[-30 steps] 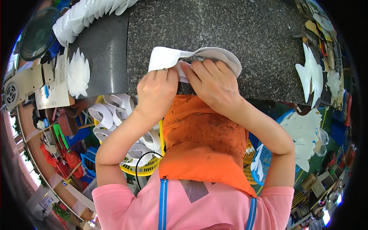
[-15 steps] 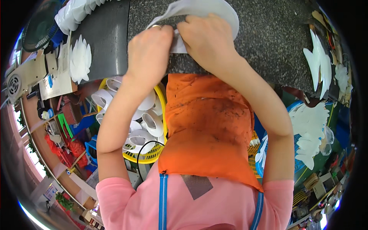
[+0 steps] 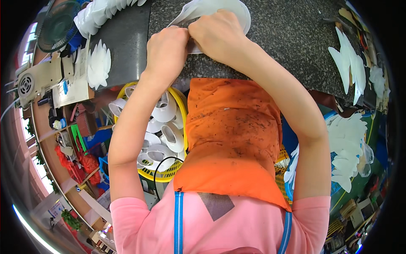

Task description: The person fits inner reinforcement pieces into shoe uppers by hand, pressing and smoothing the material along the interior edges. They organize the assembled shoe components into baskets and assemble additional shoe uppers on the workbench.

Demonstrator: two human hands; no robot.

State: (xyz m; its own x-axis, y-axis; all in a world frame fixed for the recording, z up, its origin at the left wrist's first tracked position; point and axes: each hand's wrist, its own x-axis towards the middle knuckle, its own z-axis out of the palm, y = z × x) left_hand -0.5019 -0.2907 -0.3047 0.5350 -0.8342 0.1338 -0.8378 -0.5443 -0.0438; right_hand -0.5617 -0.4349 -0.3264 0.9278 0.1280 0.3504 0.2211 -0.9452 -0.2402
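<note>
My left hand [image 3: 168, 51] and my right hand [image 3: 218, 36] meet over the dark speckled worktop [image 3: 292, 46], closed on a white, curved, flexible piece that looks like a shoe upper [image 3: 239, 15]. Its broad rounded part arches beyond my right hand, and a thin edge runs toward the left. Both sets of fingertips are tucked under and hidden, pinching the piece close together along its near edge. A small bit of white shows below, between the hands.
A yellow basket [image 3: 185, 122] of white shoe uppers [image 3: 172, 136] stands below the worktop at left. White leaf-shaped pieces lie in a pile [image 3: 99, 65] at left, a pile [image 3: 353, 63] at right, and over a blue basket. A stacked white row [image 3: 95, 19] and fan [image 3: 58, 25] are far left.
Both hands have shifted slightly away from me and closer together, with the white piece still held. The whole view has tilted a little.
</note>
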